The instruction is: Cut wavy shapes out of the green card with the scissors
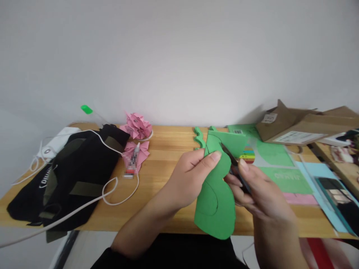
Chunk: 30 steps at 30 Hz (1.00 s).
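Note:
A green sheet (217, 201) with dark drawn curves and a scalloped right edge hangs upright over the table's front part. My left hand (193, 175) pinches its upper part, thumb on the near face. On its right, my right hand (258, 190) is closed round the handles of dark scissors (228, 155). The blades point up and to the left, at the sheet's edge near its top. Behind the sheet, small wavy green pieces (199, 137) lie on the table.
The wooden table (162, 149) bears a black bag (81, 179) and white cable at left, pink crumpled paper (138, 126) and a small tube (134, 160). At right are a cardboard box (303, 125), a green pack (291, 179) and a phone-like dark object (336, 198).

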Each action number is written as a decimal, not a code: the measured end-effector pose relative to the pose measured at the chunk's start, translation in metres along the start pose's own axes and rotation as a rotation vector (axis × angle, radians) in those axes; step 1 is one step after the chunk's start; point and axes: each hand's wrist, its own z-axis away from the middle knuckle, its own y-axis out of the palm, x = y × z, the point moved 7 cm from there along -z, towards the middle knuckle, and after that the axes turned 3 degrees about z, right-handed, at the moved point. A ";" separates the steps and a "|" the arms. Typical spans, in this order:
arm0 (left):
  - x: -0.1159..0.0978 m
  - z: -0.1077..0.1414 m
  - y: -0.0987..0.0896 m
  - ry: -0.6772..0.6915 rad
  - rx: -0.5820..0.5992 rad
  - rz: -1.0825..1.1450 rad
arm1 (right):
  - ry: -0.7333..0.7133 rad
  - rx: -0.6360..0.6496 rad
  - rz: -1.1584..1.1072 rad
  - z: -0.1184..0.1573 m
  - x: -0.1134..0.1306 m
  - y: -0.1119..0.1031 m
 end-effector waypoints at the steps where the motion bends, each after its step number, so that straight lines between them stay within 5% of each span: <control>1: 0.000 0.000 0.000 0.004 -0.006 0.008 | 0.004 -0.002 -0.008 0.000 0.000 0.001; 30: 0.009 0.002 0.001 -0.016 -0.091 0.147 | -0.023 -0.096 0.157 -0.001 0.002 0.000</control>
